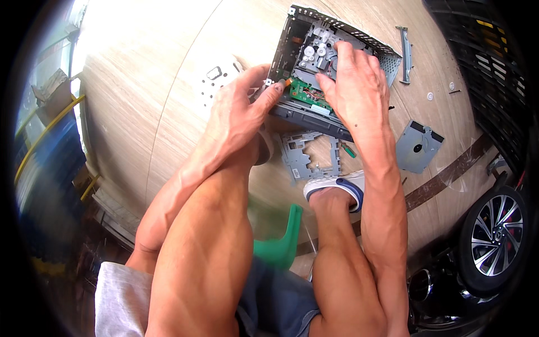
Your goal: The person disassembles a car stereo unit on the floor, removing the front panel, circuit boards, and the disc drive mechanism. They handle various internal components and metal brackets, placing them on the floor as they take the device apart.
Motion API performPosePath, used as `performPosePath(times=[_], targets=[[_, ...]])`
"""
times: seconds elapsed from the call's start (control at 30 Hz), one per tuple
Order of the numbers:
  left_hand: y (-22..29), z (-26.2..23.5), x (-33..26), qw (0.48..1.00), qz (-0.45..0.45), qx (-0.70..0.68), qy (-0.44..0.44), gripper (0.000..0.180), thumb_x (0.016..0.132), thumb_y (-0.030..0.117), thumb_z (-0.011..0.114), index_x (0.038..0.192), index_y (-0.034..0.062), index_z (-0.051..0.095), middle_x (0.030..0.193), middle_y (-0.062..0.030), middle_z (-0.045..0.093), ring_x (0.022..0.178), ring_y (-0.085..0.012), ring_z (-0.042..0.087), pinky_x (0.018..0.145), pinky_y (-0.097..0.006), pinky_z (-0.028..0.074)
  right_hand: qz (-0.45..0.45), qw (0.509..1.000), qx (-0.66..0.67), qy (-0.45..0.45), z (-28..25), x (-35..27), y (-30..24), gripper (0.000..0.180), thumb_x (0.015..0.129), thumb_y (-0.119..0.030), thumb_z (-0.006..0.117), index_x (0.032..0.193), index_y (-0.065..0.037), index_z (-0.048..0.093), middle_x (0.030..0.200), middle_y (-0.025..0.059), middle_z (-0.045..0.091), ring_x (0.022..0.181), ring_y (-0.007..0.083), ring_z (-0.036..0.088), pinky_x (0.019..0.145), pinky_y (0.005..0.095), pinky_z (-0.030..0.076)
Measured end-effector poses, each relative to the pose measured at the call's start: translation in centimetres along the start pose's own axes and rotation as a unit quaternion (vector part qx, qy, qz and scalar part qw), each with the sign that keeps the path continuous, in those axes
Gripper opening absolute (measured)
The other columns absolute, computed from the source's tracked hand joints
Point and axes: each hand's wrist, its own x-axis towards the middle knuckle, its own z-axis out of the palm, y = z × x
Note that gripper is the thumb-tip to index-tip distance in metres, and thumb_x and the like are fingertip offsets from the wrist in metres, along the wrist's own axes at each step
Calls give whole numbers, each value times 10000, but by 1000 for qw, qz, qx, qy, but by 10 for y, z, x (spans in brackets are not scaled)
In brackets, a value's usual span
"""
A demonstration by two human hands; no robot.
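An opened metal case with a dark front edge and perforated sides lies tilted in front of me. Inside it sit a grey disc mechanism with white gears and a green circuit board. An orange ribbon cable shows at the board's left end. My left hand clasps the case's near left corner between thumb and fingers. Reaching in from the right, my right hand has thumb and fingertips on the mechanism, partly covering it; its outer fingers are curled and partly hidden.
Around the case on the floor lie a pale plate with holes, a cut-out metal bracket, a green-handled tool, a square metal cover, and a metal strip. A black crate and a spoked wheel stand right.
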Motion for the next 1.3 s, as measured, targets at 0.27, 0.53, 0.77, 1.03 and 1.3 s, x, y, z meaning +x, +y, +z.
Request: performPosePath(times=[0.27, 0.53, 0.77, 1.03, 1.3], targets=[[1, 0, 3, 1000, 5, 7, -15, 430, 991, 264, 679, 1346, 26, 637, 1052, -243, 758, 978, -315, 756, 851, -396, 578, 17, 999, 7, -30, 0, -1, -3, 719, 794, -254, 866, 1360, -5, 501, 1250, 222, 674, 1201, 412, 620, 1000, 531, 470], [-4, 2, 4, 1000, 8, -12, -15, 435, 993, 260, 672, 1357, 28, 626, 1052, -240, 761, 973, -306, 758, 843, -397, 582, 10, 998, 55, -41, 2, 0, 5, 869, 780, -245, 880, 1461, -18, 391, 1316, 248, 640, 1245, 420, 596, 1040, 527, 448], [3, 0, 3, 1000, -20, 6, -21, 431, 991, 262, 675, 1359, 44, 627, 1073, -243, 760, 996, -317, 759, 856, -400, 588, 19, 996, 69, -61, 2, 2, 4, 932, 752, -233, 900, 1479, -43, 348, 1343, 241, 634, 1281, 409, 581, 1070, 517, 426], [2, 0, 4, 999, -25, 16, -22, 420, 983, 270, 686, 1337, 48, 642, 1059, -251, 755, 991, -340, 758, 851, -417, 592, -9, 999, 44, -6, 7, 11, 12, 780, 771, -219, 881, 1408, -59, 461, 1160, 211, 712, 1127, 404, 655, 965, 497, 493], [-5, -2, 5, 938, 222, 216, 157, 370, 920, 217, 745, 1244, 50, 685, 961, -183, 718, 870, -379, 716, 761, -435, 585, -33, 997, 31, 62, -13, 0, -5, 651, 794, -155, 840, 1362, -82, 532, 1064, 157, 724, 1019, 353, 670, 886, 474, 500]])
